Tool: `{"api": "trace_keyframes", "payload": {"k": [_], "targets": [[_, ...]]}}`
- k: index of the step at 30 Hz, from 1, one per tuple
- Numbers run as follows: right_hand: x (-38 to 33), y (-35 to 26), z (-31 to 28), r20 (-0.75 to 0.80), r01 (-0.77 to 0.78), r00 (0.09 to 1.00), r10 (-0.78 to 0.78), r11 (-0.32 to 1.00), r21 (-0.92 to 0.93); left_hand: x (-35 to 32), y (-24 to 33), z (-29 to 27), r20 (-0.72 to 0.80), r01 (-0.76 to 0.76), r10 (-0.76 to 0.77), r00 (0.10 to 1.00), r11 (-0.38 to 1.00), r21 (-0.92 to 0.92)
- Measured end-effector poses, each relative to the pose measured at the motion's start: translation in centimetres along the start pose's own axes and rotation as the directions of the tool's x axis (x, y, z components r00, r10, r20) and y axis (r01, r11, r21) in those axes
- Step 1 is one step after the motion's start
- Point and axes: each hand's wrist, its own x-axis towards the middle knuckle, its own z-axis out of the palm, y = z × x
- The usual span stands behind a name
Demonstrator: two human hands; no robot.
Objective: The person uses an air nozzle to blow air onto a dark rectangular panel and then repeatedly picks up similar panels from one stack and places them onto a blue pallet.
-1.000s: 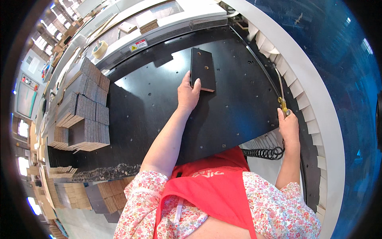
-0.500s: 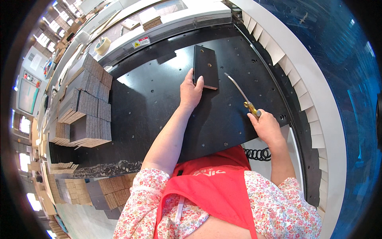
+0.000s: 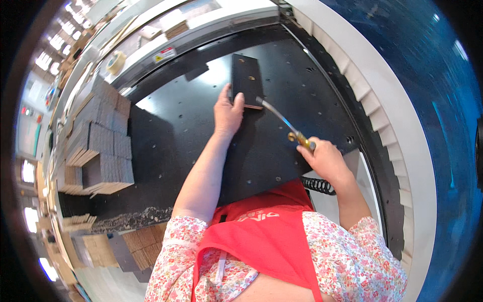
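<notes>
Two hands: flat black panel [image 3: 245,80], thin metal nozzle [image 3: 275,115].

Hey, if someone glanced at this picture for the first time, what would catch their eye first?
Mid-frame, the left hand presses on a small black rectangular panel lying on the big black perforated worktable. The right hand aims a brass-handled air nozzle at the panel's near edge. Stacks of dark-faced wooden pieces fill the table's left side.
</notes>
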Motion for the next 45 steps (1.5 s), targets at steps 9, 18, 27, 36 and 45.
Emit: {"api": "trace_keyframes", "payload": {"k": [9, 18, 27, 36, 45], "targets": [[1.5, 11.6, -0.1, -0.619, 0.138, 0.76, 0.201, 0.88, 0.455, -0.6, 0.7, -0.2, 0.004, -0.074, 0.074, 0.997, 0.997, 0.036], [-2.1, 14.0, 5.2, -0.74, 0.056, 0.669, -0.066, 0.998, -0.038, -0.9, 0.5, -1.0, 0.038, -0.032, 0.039, 0.999, 0.985, -0.168], [-9.2, 4.8, 2.9, -0.117, 0.077, 0.992, -0.053, 0.975, 0.21, -4.4, -0.6, -5.7, 0.144, 0.188, -0.124, 0.982, 0.732, -0.655], [-0.7, -4.9, 4.8, -0.11, 0.764, 0.645, -0.756, 0.637, 0.101, -14.0, 1.6, -17.7, -0.183, -0.181, 0.055, 0.982, 0.575, -0.798], [2.3, -9.5, 9.2, 0.147, 0.869, 0.44, -0.886, 0.461, 0.18, -34.9, 0.2, -29.2, -0.93, -0.62, -0.225, 0.292, 0.695, -0.363]]}}
